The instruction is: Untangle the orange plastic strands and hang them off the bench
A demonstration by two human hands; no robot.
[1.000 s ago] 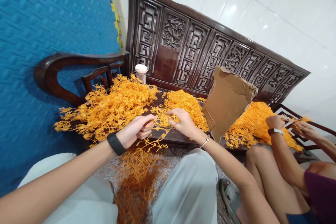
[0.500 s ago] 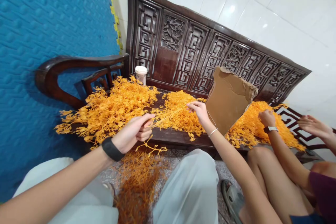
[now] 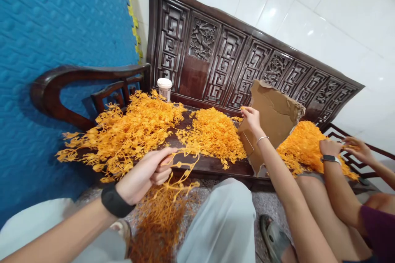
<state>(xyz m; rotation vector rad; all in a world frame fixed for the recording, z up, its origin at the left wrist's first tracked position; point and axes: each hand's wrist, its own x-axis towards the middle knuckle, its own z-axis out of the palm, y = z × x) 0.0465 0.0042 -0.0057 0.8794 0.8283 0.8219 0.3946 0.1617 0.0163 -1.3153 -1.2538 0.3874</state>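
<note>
Head view: left hand [image 3: 145, 172] pinches a bare orange sprig [image 3: 182, 164] between thumb and fingers, over the bench's front edge, sprig trailing down toward the floor pile [image 3: 160, 218]. Right hand [image 3: 251, 118] is stretched out to the cardboard [image 3: 274, 111], fingers closed near its left edge; whether it grips anything, cannot tell. Bench [image 3: 210, 164] carries a big left heap [image 3: 129, 131], a middle heap [image 3: 216, 133] and a right heap [image 3: 304, 144] half hidden behind the cardboard. White cup [image 3: 164, 87] stands at the backrest behind the left heap. Bare dark seat shows only between the heaps and along the front edge. Another person's hands [image 3: 330, 146] work at the right heap, one partly cut off by the frame. Blue wall [image 3: 61, 28] close on the left
</note>
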